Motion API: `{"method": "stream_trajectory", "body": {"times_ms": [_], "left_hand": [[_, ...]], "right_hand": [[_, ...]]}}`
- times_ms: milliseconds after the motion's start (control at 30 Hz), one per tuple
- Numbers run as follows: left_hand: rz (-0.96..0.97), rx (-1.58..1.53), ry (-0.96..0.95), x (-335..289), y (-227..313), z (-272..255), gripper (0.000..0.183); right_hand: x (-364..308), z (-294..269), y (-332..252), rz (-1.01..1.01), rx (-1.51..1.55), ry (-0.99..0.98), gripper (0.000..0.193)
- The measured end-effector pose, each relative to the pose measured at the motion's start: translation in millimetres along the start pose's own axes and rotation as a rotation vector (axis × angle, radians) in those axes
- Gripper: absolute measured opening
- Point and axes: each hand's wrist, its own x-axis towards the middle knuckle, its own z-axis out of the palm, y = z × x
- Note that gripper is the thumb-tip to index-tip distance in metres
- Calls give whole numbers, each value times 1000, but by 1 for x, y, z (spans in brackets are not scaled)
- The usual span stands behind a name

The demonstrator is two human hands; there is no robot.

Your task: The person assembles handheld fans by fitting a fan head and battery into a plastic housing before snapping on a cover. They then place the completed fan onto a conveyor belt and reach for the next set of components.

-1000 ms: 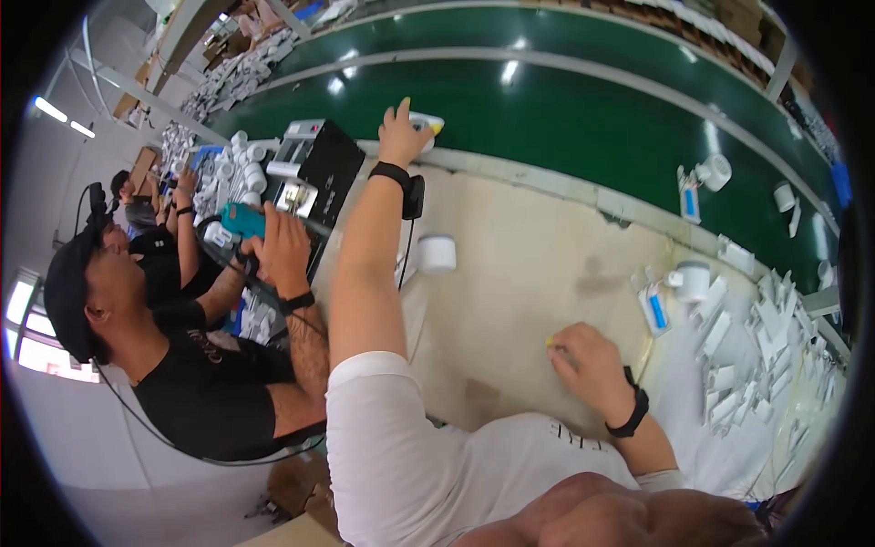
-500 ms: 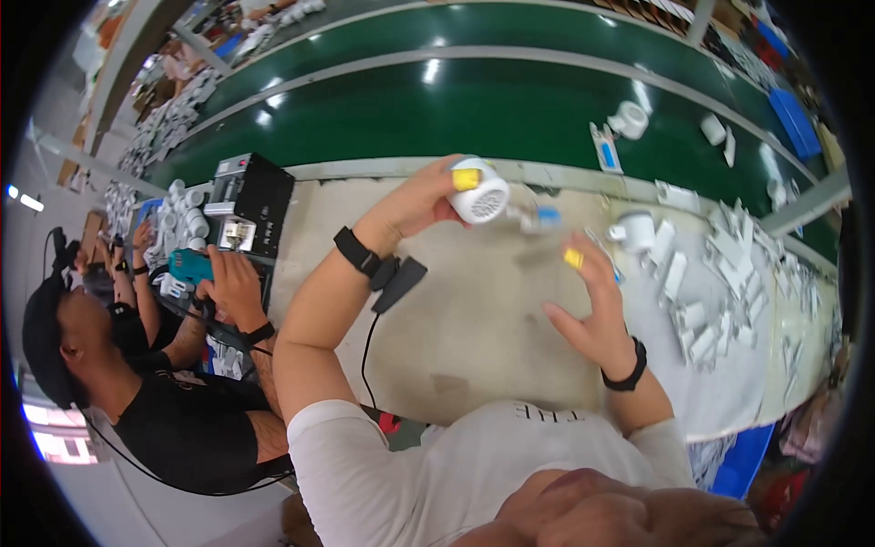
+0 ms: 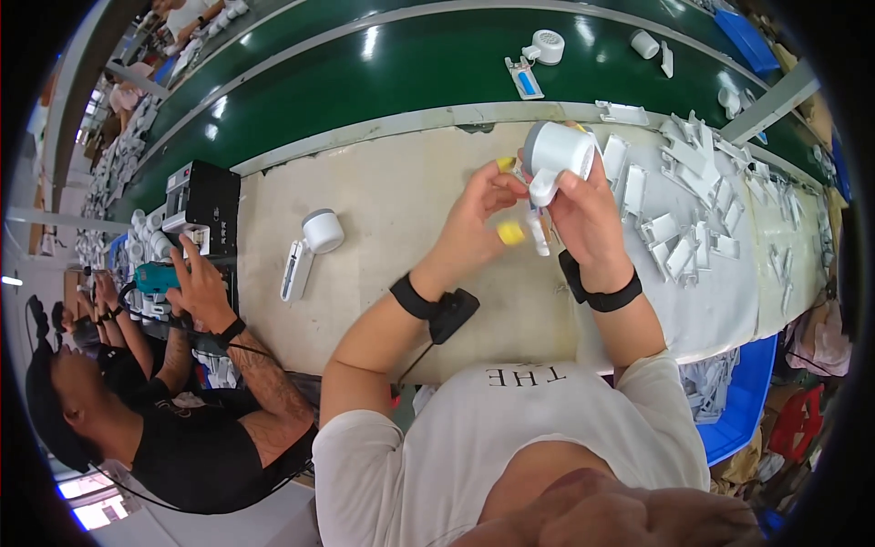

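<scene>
My right hand point(image 3: 588, 214) grips a white round fan head point(image 3: 558, 150) with a grey rim and a short neck, tilted above the right part of the bench. Thin wires and a small white piece point(image 3: 538, 234) hang below the neck. Beside them is my left hand point(image 3: 483, 211), its fingers half bent and its thumb apart from the index finger; yellow wraps cover those two tips, and the thumb is blurred. Whether its fingertips touch the wires is unclear. Further left, a white handheld fan point(image 3: 322, 232) with a slim handle lies on the bench.
Loose white casing parts point(image 3: 697, 164) lie heaped on the right side of the bench point(image 3: 383, 196). Beyond it runs a green conveyor point(image 3: 437, 77) carrying more fan parts. A black machine point(image 3: 205, 210) and a co-worker point(image 3: 196, 406) holding a teal driver point(image 3: 157, 277) are at left. A blue bin point(image 3: 747, 392) sits lower right.
My left hand has let go of a fan, which now lies on the bench, and moved right. My right hand, empty before, now holds another fan head. The view has shifted.
</scene>
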Motion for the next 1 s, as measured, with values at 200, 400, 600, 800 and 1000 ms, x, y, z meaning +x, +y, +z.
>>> {"method": "stream_trajectory", "body": {"times_ms": [200,400,600,800,1000], "left_hand": [[265,435,212,-12,-19,50,90],[86,-67,203,-20,-8,41,50],[-209,-400,267,-31,36,20,46],[-270,-174,147,-35,37,22,50],[-84,384,153,-36,37,40,54]], "right_hand": [[-2,-6,6,-107,-5,125,53],[-2,-4,0,83,354,169,51],[-26,-34,-14,156,16,-25,62],[-32,-47,-18,196,19,-50,75],[-38,-31,-23,87,-142,52,77]]}}
